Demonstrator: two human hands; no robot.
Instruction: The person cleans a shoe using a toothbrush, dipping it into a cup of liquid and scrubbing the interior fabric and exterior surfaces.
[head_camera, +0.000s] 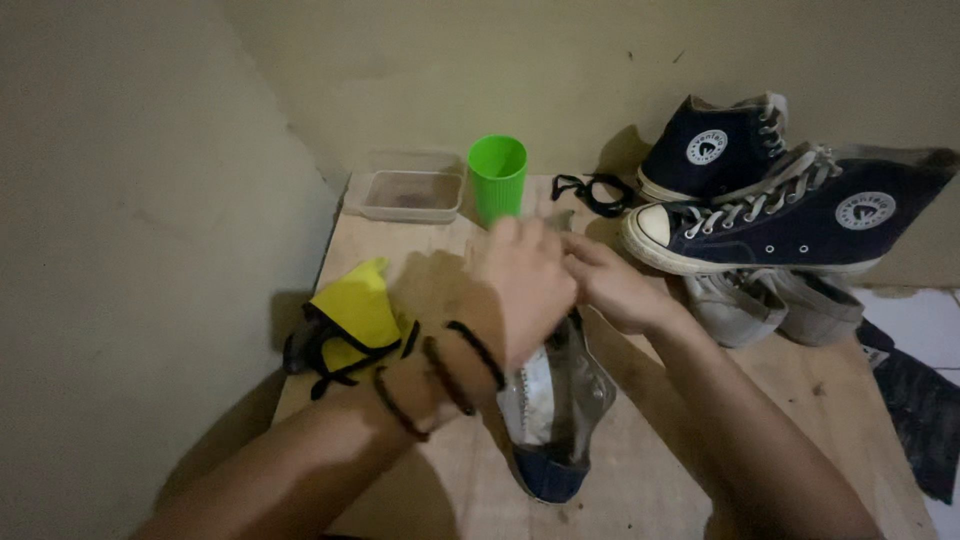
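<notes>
A dark blue high-top sneaker (552, 420) with a grey-white inner lining lies on the wooden table (420, 255), its heel toward me. My left hand (520, 285), with black bands on the wrist, is over its toe end, fingers closed on the shoe's upper. My right hand (612, 285) meets it from the right and pinches at the same spot. What sits between the fingers is hidden.
A green ribbed cup (497, 178) and a clear plastic tray (410, 194) stand at the back. A black lace (590, 190) lies beside two dark blue sneakers (790, 215) stacked on grey shoes (770, 305). A yellow and black cloth (352, 318) lies left.
</notes>
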